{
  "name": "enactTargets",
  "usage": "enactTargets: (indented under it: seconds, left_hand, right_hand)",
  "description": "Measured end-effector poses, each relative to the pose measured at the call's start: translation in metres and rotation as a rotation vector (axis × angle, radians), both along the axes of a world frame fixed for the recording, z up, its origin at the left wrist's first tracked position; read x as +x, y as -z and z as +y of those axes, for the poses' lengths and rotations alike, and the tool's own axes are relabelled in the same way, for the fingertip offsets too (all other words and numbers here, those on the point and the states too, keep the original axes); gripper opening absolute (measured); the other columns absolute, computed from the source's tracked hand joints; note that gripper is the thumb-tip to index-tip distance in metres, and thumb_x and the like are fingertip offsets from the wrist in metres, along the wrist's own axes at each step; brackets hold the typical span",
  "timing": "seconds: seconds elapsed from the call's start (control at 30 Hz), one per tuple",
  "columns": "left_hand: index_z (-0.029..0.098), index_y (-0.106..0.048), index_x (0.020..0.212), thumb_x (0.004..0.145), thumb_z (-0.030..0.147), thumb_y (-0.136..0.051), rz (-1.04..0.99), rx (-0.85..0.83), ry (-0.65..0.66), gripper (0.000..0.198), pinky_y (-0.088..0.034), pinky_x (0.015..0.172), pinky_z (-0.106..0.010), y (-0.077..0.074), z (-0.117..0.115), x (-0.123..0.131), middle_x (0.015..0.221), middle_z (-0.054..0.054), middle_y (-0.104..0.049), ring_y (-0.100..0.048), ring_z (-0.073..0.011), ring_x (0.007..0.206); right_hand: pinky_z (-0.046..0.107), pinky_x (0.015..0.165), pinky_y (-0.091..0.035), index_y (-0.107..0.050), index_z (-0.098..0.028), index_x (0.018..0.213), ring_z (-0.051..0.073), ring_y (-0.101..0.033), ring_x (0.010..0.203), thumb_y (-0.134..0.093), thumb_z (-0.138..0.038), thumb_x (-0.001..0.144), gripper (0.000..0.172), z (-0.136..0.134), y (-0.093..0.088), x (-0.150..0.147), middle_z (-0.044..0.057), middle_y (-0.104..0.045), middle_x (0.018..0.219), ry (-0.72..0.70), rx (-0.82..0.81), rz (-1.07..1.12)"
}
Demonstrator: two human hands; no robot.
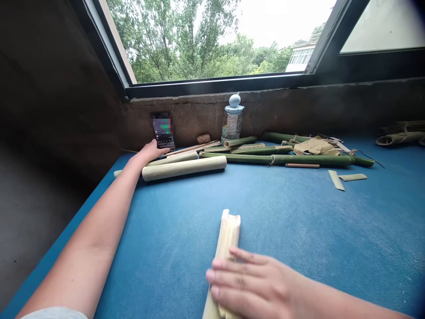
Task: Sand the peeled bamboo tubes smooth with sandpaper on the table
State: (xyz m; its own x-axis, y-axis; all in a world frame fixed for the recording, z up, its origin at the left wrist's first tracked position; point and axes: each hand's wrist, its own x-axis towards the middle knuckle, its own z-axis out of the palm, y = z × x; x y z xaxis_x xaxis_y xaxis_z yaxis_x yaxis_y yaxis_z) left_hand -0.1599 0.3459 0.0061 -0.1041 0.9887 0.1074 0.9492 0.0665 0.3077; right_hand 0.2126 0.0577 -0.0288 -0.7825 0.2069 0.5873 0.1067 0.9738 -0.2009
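Observation:
My right hand lies across a pale, peeled bamboo piece, its fingers stretched out over the wood. The piece's far end is notched and points away from me; its near end runs out of the picture. My left hand reaches to the back left, thumb and a finger apart at the lower edge of a phone. That phone leans against the wall with a keyboard on its lit screen. Just right of the left wrist lies a thick, pale bamboo tube, with a thinner pale tube behind it.
Green bamboo stalks lie along the back of the blue table, with a brown pencil before them. A lidded jar and a twine ball stand by the wall. Flat bamboo strips lie at right.

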Motion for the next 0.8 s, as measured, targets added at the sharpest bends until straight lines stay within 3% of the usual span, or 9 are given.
enactTargets:
  seconds: [0.1, 0.17, 0.3, 0.37, 0.43, 0.53, 0.63, 0.8]
  left_hand:
    - [0.014, -0.052, 0.144, 0.087, 0.054, -0.060, -0.002, 0.024, 0.009, 0.070, -0.045, 0.102, -0.034, 0.000, -0.001, 0.002, 0.141, -0.016, -0.058, -0.056, -0.0332, 0.128]
    - [0.014, -0.051, 0.144, 0.090, 0.055, -0.055, -0.016, 0.018, 0.013, 0.069, -0.044, 0.103, -0.034, -0.001, -0.002, 0.001, 0.141, -0.016, -0.057, -0.055, -0.0329, 0.129]
    - [0.015, -0.047, 0.147, 0.081, 0.060, -0.064, -0.011, -0.017, 0.034, 0.082, -0.045, 0.102, -0.034, 0.000, 0.001, -0.005, 0.143, -0.015, -0.056, -0.054, -0.0340, 0.129]
    - [0.015, -0.046, 0.148, 0.078, 0.057, -0.067, 0.011, -0.044, 0.009, 0.085, -0.046, 0.101, -0.034, 0.001, 0.004, -0.008, 0.144, -0.016, -0.055, -0.054, -0.0349, 0.129]
    - [0.014, -0.046, 0.148, 0.079, 0.051, -0.066, 0.025, -0.063, -0.016, 0.081, -0.045, 0.101, -0.035, 0.003, 0.007, -0.010, 0.144, -0.017, -0.055, -0.053, -0.0346, 0.130]
    - [0.012, -0.046, 0.147, 0.079, 0.045, -0.066, 0.023, -0.053, -0.025, 0.078, -0.045, 0.101, -0.034, 0.003, 0.008, -0.009, 0.142, -0.017, -0.056, -0.054, -0.0334, 0.129]
    - [0.011, -0.048, 0.146, 0.083, 0.050, -0.061, 0.012, -0.018, -0.008, 0.075, -0.045, 0.101, -0.032, 0.004, 0.007, -0.008, 0.142, -0.016, -0.056, -0.055, -0.0322, 0.129]
    - [0.012, -0.052, 0.143, 0.087, 0.056, -0.056, 0.002, 0.003, -0.008, 0.071, -0.045, 0.100, -0.031, 0.005, 0.006, -0.007, 0.140, -0.016, -0.059, -0.057, -0.0311, 0.127]
  right_hand:
    - [0.041, 0.123, -0.028, -0.058, -0.006, 0.130, 0.017, -0.045, 0.142, -0.035, -0.001, 0.097, 0.041, 0.015, -0.009, 0.009, 0.015, -0.063, 0.139, 0.177, -0.107, -0.053]
    - [0.042, 0.122, -0.030, -0.057, -0.005, 0.131, 0.019, -0.043, 0.143, -0.037, 0.000, 0.094, 0.043, 0.014, -0.011, 0.009, 0.018, -0.061, 0.140, 0.218, -0.102, -0.092]
    - [0.039, 0.122, -0.031, -0.064, -0.006, 0.124, 0.022, -0.049, 0.139, -0.035, -0.017, 0.105, 0.037, -0.010, -0.007, -0.003, 0.012, -0.064, 0.136, 0.041, 0.054, 0.020]
    - [0.033, 0.123, -0.029, -0.065, -0.009, 0.125, 0.019, -0.051, 0.137, -0.035, -0.022, 0.107, 0.037, -0.013, -0.009, -0.004, 0.005, -0.063, 0.138, -0.056, 0.044, -0.039]
    - [0.032, 0.123, -0.027, -0.062, -0.008, 0.130, 0.017, -0.049, 0.139, -0.038, -0.020, 0.106, 0.036, -0.002, -0.014, 0.001, 0.005, -0.059, 0.142, -0.087, -0.023, -0.158]
    - [0.039, 0.123, -0.027, -0.060, -0.005, 0.130, 0.018, -0.045, 0.141, -0.034, -0.005, 0.101, 0.039, 0.023, -0.019, 0.012, 0.013, -0.060, 0.141, 0.079, -0.068, -0.145]
    - [0.043, 0.122, -0.028, -0.060, -0.002, 0.129, 0.022, -0.045, 0.141, -0.034, -0.001, 0.097, 0.041, 0.022, -0.023, 0.012, 0.018, -0.059, 0.140, 0.191, -0.050, -0.121]
    - [0.033, 0.123, -0.026, -0.059, -0.006, 0.133, 0.021, -0.047, 0.139, -0.041, -0.019, 0.106, 0.036, -0.008, -0.033, 0.001, 0.008, -0.054, 0.146, -0.098, 0.003, -0.307]
